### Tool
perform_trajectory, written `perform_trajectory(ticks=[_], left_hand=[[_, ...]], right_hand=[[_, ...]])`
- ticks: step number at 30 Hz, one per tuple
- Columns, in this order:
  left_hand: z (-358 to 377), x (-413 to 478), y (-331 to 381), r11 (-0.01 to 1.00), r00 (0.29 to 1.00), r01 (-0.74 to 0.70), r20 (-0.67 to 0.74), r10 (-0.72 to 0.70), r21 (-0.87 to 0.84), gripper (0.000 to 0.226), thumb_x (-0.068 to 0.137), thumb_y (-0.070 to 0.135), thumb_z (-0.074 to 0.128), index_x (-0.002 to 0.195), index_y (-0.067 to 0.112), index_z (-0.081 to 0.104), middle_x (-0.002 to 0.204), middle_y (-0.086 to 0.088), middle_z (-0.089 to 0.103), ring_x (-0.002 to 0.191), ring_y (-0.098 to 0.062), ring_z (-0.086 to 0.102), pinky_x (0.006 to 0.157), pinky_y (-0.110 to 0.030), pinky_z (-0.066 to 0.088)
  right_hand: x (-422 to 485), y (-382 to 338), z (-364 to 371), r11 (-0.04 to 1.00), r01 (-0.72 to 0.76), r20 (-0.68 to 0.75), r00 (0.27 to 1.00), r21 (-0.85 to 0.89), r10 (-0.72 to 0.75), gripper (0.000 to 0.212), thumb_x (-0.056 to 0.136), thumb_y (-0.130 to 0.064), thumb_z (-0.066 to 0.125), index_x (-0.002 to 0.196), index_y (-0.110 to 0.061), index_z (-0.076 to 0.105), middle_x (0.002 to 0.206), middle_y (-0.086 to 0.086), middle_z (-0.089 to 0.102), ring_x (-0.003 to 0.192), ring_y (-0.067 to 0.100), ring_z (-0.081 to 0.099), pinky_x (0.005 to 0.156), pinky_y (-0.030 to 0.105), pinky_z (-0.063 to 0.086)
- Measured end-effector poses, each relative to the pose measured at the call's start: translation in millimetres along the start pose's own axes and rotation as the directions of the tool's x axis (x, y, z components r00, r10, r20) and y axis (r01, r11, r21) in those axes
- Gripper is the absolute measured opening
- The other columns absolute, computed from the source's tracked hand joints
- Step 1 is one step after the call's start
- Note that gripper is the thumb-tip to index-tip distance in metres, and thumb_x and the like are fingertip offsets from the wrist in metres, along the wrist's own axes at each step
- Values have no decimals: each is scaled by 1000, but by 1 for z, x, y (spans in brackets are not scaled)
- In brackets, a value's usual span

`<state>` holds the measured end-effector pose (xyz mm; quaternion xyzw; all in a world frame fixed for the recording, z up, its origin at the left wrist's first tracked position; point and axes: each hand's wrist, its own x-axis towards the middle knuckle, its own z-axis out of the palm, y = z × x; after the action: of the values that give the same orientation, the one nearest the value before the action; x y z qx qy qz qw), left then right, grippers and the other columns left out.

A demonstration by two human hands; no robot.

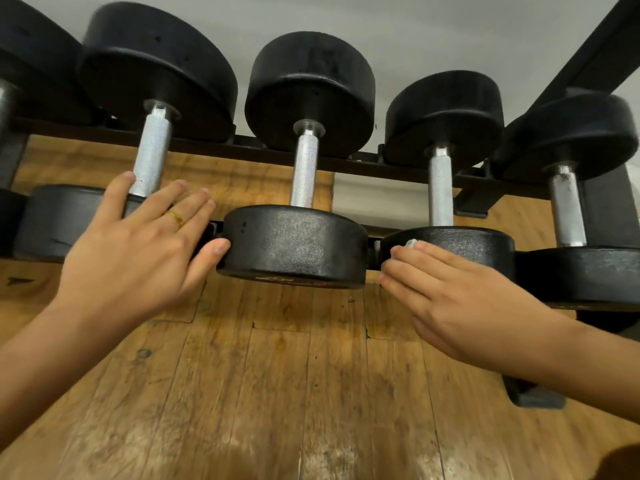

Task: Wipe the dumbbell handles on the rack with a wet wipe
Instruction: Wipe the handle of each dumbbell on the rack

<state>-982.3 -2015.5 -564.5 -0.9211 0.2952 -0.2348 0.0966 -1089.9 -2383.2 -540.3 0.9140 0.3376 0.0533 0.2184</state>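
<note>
Several black dumbbells with knurled silver handles lie across a dark metal rack (398, 168). My left hand (145, 244) is spread with straight fingers over the near head of the second dumbbell (59, 220), its thumb touching the side of the middle dumbbell's near head (294, 245). The middle dumbbell's handle (304, 171) is bare. My right hand (460, 296) lies flat by the near head of the dumbbell to the right (464, 240), with a small bit of white wet wipe (411, 243) showing at its fingertips. Most of the wipe is hidden under the fingers.
A wooden plank floor (277, 393) runs below the rack. A black rack foot (535, 396) stands on the floor at the right. A slanted rack post (588, 60) rises at the upper right. A grey wall (415, 32) lies behind the dumbbells.
</note>
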Motion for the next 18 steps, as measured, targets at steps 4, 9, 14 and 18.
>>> perform_trajectory(ticks=[4, 9, 14, 18], left_hand=[[-4, 0, -1, 999, 999, -35, 2, 35, 1, 64, 109, 45, 28, 137, -2, 62, 142, -19, 62, 138, -36, 53, 115, -65, 24], [-12, 1, -4, 997, 993, -78, 85, 80, -28, 63, 107, 44, 28, 138, 0, 62, 144, -16, 61, 142, -31, 49, 115, -62, 27], [-24, 14, -28, 967, 961, -187, 172, 216, -172, 61, 105, 44, 31, 138, 3, 63, 143, -14, 61, 136, -27, 56, 106, -48, 43], [-21, 22, -43, 934, 924, -306, 180, 338, -185, 56, 104, 38, 34, 135, 3, 66, 138, -14, 65, 133, -29, 59, 111, -41, 34]], right_hand=[[11, 2, -4, 997, -48, -11, 999, 56, 49, 50, 97, -36, 48, 135, -6, 61, 135, 14, 59, 133, 31, 50, 118, 45, 23], [-1, 8, 1, 973, -7, -146, 988, 232, 42, 50, 78, -5, 70, 127, -11, 68, 129, 9, 65, 126, 28, 57, 114, 43, 31], [8, 16, -10, 875, -79, -178, 967, 478, 185, 45, 74, 2, 81, 117, -11, 73, 114, 5, 71, 109, 25, 66, 99, 36, 43], [43, 7, -18, 562, -264, -162, 787, 784, 596, 22, 97, -9, 64, 115, -13, 74, 109, -1, 72, 102, 15, 66, 93, 32, 51]])
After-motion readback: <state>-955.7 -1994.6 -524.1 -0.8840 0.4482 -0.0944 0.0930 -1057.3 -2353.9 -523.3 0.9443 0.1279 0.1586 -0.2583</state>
